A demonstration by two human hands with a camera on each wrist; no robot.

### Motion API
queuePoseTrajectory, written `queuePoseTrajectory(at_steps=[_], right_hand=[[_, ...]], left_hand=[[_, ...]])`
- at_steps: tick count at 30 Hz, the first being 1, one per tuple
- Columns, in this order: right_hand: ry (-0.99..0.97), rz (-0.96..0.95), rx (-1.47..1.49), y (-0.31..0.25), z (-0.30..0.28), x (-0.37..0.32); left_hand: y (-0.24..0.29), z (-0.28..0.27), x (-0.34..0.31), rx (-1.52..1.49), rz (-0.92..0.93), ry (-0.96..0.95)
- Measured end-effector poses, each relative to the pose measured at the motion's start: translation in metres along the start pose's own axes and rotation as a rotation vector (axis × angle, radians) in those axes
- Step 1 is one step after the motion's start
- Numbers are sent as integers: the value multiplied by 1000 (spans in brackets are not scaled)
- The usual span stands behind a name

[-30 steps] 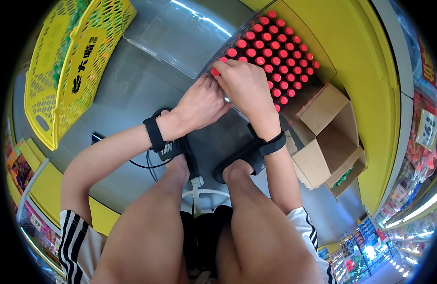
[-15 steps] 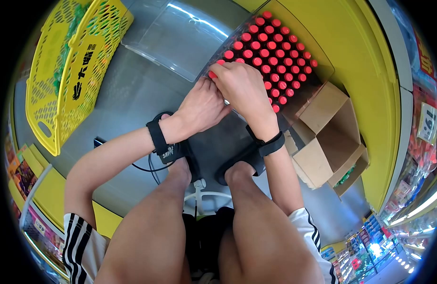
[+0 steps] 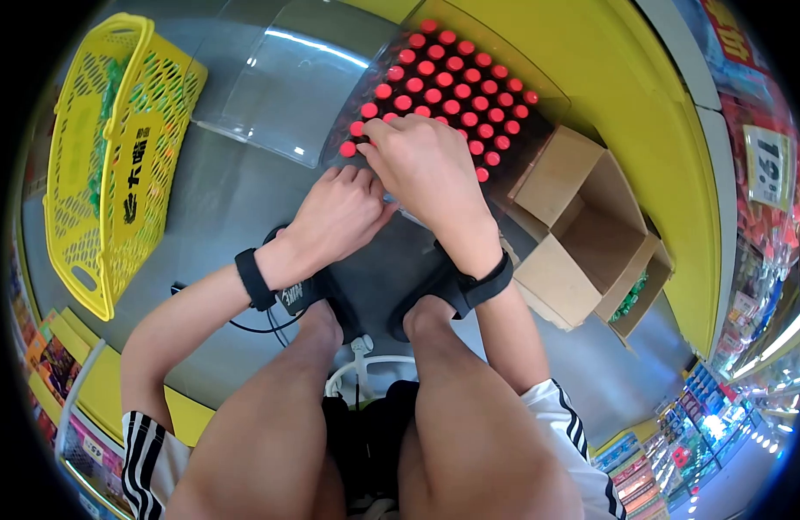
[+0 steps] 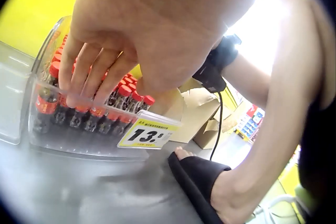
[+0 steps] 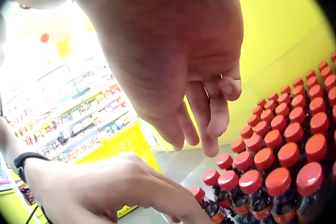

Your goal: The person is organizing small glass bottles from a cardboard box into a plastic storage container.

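Observation:
Rows of red-capped dark bottles (image 3: 452, 107) (image 5: 273, 139) stand upright in a clear bin (image 4: 89, 148). My left hand (image 3: 335, 212) (image 4: 142, 29) lies at the bin's front rim, palm down, fingers bent loosely over the edge; whether they press on it cannot be told. Over the front bottles hovers my right hand (image 3: 434, 169) (image 5: 178, 61), its fingers slightly bent and no bottle between them. One corner cap (image 3: 348, 149) shows just left of its fingertips. A price tag (image 4: 149, 132) hangs on the bin's front.
A yellow basket (image 3: 148, 165) with green items stands at the left. Beside it lies a clear panel (image 3: 278, 95). Open cardboard boxes (image 3: 560, 282) sit right of the bin, against a yellow curved base (image 3: 643, 113). My feet are below the bin.
The head view has shifted, carrying bin and basket leftward. The right fingertips, at the front corner cap before, are now apart from it, to its right. The left hand stays by the rim.

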State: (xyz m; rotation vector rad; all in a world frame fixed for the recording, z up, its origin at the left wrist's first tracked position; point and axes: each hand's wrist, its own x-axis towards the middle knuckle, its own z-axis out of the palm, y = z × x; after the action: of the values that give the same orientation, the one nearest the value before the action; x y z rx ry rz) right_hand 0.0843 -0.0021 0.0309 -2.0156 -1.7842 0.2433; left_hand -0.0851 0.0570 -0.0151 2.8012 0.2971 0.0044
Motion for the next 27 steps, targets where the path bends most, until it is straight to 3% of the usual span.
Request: queuePoseTrajectory(at_steps=[2, 9, 18, 24, 27], right_hand=[[-20, 97, 11, 1, -22, -8], [71, 309, 70, 18, -88, -52], [115, 643, 50, 86, -163, -128], [-38, 758, -27, 148, -173, -163], [-112, 671, -41, 187, -154, -184]], left_hand=[[9, -17, 9, -38, 9, -51], [65, -60, 65, -365, 124, 205], [141, -48, 147, -515, 220, 262], [165, -28, 193, -488, 336, 172], [169, -16, 215, -436, 420, 30]])
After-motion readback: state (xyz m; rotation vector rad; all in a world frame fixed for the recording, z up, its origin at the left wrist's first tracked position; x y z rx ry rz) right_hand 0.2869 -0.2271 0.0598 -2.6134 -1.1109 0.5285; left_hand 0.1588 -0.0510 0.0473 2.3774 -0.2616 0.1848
